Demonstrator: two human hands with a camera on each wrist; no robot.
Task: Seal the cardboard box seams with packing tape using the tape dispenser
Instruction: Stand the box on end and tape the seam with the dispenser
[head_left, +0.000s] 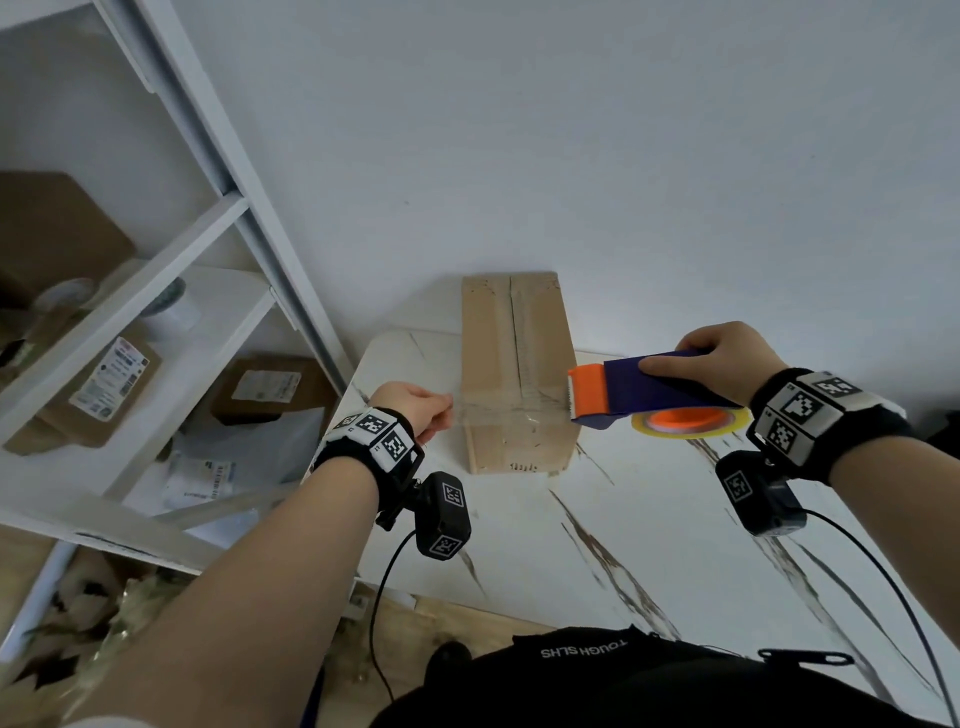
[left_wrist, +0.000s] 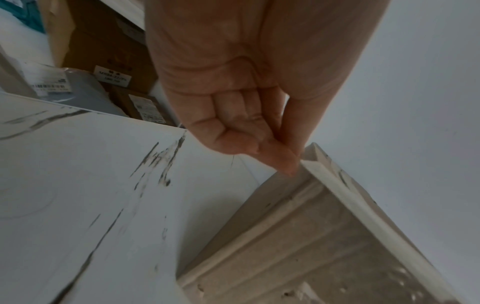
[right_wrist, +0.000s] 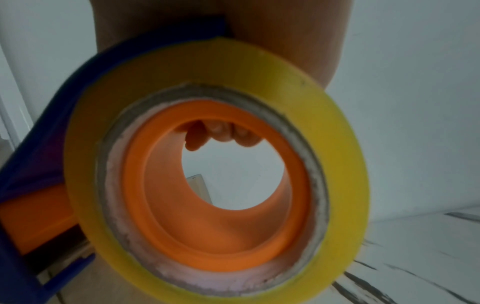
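Observation:
A long cardboard box (head_left: 514, 364) lies on the white marble-look table (head_left: 649, 545), its top seam running away from me. A strip of clear tape (head_left: 511, 413) stretches across the box's near end. My left hand (head_left: 418, 410) pinches the strip's free end just left of the box; in the left wrist view thumb and fingers (left_wrist: 280, 152) pinch that tape end (left_wrist: 309, 162) above the box (left_wrist: 324, 257). My right hand (head_left: 719, 351) grips the blue and orange tape dispenser (head_left: 654, 387) at the box's right edge, with its yellow tape roll (right_wrist: 215, 168) underneath.
A white shelf unit (head_left: 156, 291) stands at the left, holding labelled cardboard parcels (head_left: 104, 395) and mailer bags. A plain white wall (head_left: 571, 130) rises behind the table. Camera cables (head_left: 893, 587) hang from both wrists over the table's near part.

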